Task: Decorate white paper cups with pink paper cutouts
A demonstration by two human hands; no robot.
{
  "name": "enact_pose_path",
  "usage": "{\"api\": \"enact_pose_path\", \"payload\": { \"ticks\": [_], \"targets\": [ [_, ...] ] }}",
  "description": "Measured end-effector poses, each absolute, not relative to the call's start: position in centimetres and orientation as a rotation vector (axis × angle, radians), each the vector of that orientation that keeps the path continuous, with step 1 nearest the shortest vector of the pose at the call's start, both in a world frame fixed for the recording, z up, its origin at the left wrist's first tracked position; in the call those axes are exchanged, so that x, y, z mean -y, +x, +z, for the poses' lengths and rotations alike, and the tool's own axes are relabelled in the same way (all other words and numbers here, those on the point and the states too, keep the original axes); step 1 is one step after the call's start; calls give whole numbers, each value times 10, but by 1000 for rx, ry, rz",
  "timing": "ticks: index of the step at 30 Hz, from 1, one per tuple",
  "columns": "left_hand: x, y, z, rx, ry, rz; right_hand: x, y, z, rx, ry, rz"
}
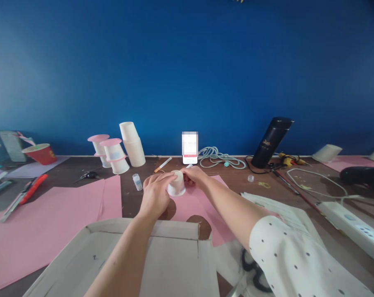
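Note:
A small white paper cup (176,184) stands upside down on a sheet of pink paper (190,206) with round holes cut out of it. My left hand (155,194) has its fingers closed around the cup's left side. My right hand (195,176) is pinched against the cup's right side and holds a thin white pen-like thing at its fingertips. A small glue tube (137,182) lies just left of my left hand.
Stacked paper cups with pink discs (112,154) and a phone (190,147) stand at the back by the blue wall. A dark flask (271,142), cables (219,157), power strip (351,220), scissors (89,175), a cutter (26,194) and an open cardboard box (150,260) surround the spot.

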State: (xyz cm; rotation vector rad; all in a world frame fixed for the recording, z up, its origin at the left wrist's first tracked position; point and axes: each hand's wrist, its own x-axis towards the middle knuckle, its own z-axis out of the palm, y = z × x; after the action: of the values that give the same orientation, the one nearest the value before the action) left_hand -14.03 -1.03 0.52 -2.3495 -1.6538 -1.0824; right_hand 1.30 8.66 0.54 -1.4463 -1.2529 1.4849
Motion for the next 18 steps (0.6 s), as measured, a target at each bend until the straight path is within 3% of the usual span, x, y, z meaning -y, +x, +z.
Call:
{"api": "enact_pose_path", "payload": {
  "ticks": [10,18],
  "targets": [
    [10,-140,5,1668,-2351,-1075,-85,6,2,1267,-1446,1438],
    [10,-140,5,1647,-2348,-1078,-72,35,31,1129,-1337,1155]
  ]
}}
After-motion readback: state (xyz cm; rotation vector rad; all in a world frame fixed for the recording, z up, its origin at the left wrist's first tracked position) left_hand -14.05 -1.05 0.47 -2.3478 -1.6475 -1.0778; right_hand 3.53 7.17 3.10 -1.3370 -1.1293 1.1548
